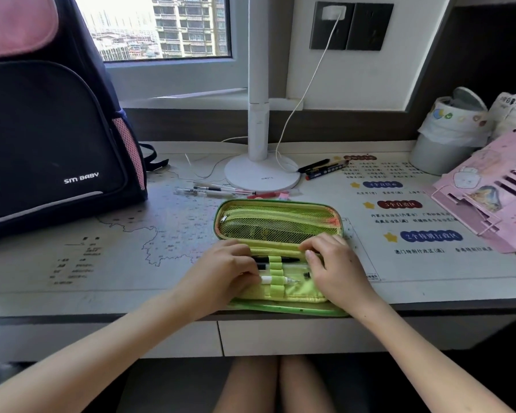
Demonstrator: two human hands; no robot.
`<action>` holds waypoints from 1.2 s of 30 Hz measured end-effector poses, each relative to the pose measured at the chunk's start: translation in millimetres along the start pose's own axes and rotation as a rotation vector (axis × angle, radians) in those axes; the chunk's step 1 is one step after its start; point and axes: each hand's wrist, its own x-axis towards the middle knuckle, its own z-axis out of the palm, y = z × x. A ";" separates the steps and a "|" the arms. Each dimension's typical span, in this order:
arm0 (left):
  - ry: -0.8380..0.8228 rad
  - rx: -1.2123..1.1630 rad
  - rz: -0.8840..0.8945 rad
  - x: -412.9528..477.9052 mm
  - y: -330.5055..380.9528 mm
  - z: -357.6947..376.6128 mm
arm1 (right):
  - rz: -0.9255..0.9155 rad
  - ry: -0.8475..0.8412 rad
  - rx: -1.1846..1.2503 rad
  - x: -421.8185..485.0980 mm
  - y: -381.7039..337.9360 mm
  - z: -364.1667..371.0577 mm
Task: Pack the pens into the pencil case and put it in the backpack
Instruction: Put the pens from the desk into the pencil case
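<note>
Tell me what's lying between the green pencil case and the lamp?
Loose pens and a small pink thing lie on the desk there, in the head view.

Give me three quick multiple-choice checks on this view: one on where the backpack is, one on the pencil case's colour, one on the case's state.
1. Where does the backpack stand relative to the pencil case?
A. To its right
B. To its left
C. On the floor below

2. The pencil case is mainly:
A. green
B. pink
C. black

3. The pencil case is:
A. zipped shut
B. inside the backpack
C. lying open

Key:
1 B, it stands upright at the left end of the desk.
2 A, it has a green rim and a yellow-green lining.
3 C, its mesh half is folded back, the left hand holds a white pen at an elastic loop, and the right hand rests on the lower half.
</note>
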 end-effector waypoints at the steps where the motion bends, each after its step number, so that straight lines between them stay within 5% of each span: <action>1: 0.014 -0.044 -0.043 -2.4 -5.3 -2.4 | -0.003 0.002 -0.002 -1.3 0.6 0.1; 7: 0.305 0.040 -0.429 9.8 -89.9 -29.6 | -0.027 -0.005 -0.024 0.0 -0.4 0.3; 12: 0.197 0.246 -0.601 25.5 -156.4 -26.1 | -0.022 -0.016 -0.037 -1.0 -0.9 0.3; 26: -0.115 0.522 -0.470 65.2 -190.4 -11.4 | -0.016 -0.028 -0.042 -0.2 0.5 1.9; 31: 0.140 0.256 -0.475 36.7 -158.8 -40.0 | -0.010 -0.018 -0.026 0.4 -0.9 0.8; 36: 0.175 0.122 -0.149 -29.8 -75.4 -58.9 | -0.009 -0.002 -0.015 -0.7 -0.4 0.9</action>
